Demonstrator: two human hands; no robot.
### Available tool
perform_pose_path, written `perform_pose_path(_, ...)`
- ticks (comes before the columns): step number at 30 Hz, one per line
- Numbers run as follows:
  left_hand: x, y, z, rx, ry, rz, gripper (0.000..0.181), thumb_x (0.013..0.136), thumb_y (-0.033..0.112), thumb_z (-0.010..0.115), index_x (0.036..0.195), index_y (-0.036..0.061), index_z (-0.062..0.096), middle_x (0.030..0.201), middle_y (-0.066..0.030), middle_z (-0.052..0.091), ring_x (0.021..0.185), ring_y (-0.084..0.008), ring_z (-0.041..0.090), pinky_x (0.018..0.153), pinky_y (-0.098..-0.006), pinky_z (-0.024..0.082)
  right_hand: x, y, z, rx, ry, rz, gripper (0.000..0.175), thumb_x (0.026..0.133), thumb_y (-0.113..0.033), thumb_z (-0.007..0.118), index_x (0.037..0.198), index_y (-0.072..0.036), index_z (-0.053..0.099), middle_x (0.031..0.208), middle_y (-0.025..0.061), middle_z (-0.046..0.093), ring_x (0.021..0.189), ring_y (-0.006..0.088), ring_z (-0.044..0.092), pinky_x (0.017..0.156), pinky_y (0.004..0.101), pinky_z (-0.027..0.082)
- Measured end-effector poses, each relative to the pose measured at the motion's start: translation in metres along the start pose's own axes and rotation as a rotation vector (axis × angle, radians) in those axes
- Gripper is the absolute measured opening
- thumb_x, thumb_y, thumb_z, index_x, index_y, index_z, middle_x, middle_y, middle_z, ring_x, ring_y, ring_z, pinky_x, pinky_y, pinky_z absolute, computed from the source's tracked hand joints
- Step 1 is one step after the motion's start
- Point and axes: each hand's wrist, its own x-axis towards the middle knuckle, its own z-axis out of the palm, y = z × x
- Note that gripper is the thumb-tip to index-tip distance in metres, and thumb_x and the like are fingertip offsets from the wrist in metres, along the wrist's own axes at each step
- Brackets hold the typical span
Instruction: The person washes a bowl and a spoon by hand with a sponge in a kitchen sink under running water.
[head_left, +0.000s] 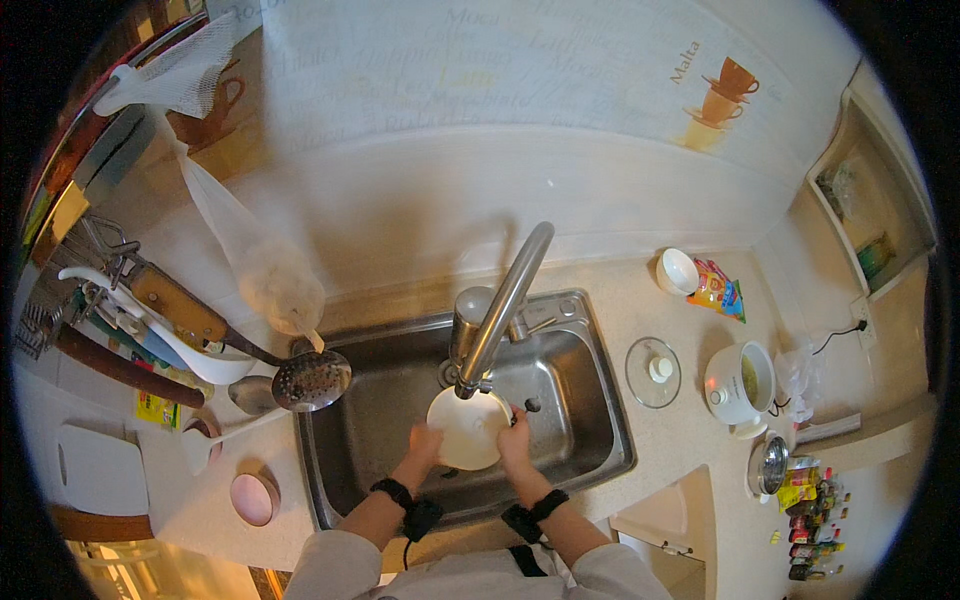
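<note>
A white round bowl-like vessel (469, 439) is between my hands, under the spout of the metal faucet (510, 307) and over the stainless steel sink (375, 442). My left hand (425, 444) grips its left rim, slightly blurred. On the opposite side, my right hand (514, 436) holds the right rim, with something small and dark at its fingers. Just beyond those fingers a small dark round spot (532, 405) shows against the basin; I cannot tell what it is. Whether water is running is unclear.
A skimmer (311, 381) hangs over the sink's left edge, below a suspended plastic bag (281, 285). A pink bowl (253, 499) stands on the left counter. On the right are a glass lid (653, 373), a white electric pot (739, 384) and a white bowl (677, 271).
</note>
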Motion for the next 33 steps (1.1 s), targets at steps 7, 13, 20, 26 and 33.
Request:
perform_pose_path(7,-0.002,-0.037,0.017,-0.576,-0.148,-0.199,0.029,0.073,0.006,0.05,0.1,-0.0028,0.047,0.083,-0.0169,0.056,0.078,-0.028,0.055,0.068,-0.0371,0.045,0.003,-0.024,-0.006,-0.35,-0.12,-0.14,0.032,0.067,0.0,0.043,0.099,0.003,0.045,0.083,0.0182,0.055,0.076,0.0304,0.054,0.067,0.0357,0.042)
perform_pose_path(13,0.013,0.055,-0.026,0.38,-0.297,0.358,0.031,0.074,0.013,0.05,0.102,0.001,0.048,0.087,-0.0142,0.056,0.077,-0.0246,0.055,0.067,-0.0339,0.044,0.003,-0.024,-0.015,-0.477,-0.342,-0.068,0.033,0.068,-0.002,0.043,0.1,-0.001,0.048,0.085,0.0195,0.056,0.08,0.0325,0.054,0.068,0.0372,0.042)
perform_pose_path(20,0.016,-0.006,-0.029,-0.41,-0.664,-0.448,0.055,0.067,0.007,0.052,0.118,0.008,0.033,0.102,-0.0106,0.046,0.089,-0.0248,0.049,0.07,-0.039,0.046,0.022,0.001,-0.018,-0.228,-0.381,-0.163,0.031,0.07,0.0,0.048,0.101,0.001,0.048,0.09,0.0131,0.055,0.083,0.0216,0.053,0.072,0.0286,0.041)
perform_pose_path(26,-0.017,-0.002,-0.034,-0.57,-0.684,-0.185,0.071,0.059,-0.004,0.04,0.124,0.0082,0.013,0.11,-0.0166,0.035,0.088,-0.0347,0.049,0.071,-0.0496,0.045,0.024,-0.011,-0.021,-0.175,-0.447,-0.157,0.026,0.077,-0.015,0.051,0.1,-0.002,0.051,0.093,0.0097,0.055,0.082,0.0171,0.052,0.072,0.0269,0.041)
perform_pose_path(33,-0.049,0.035,-0.047,-0.591,-0.709,-0.118,0.068,0.062,-0.001,0.042,0.123,0.0068,0.013,0.109,-0.0187,0.038,0.089,-0.034,0.05,0.067,-0.0457,0.049,-0.006,-0.052,-0.058,0.009,-0.361,-0.271,0.034,0.084,-0.025,0.042,0.105,0.001,0.047,0.083,0.0093,0.058,0.081,0.0161,0.053,0.074,0.0273,0.04)
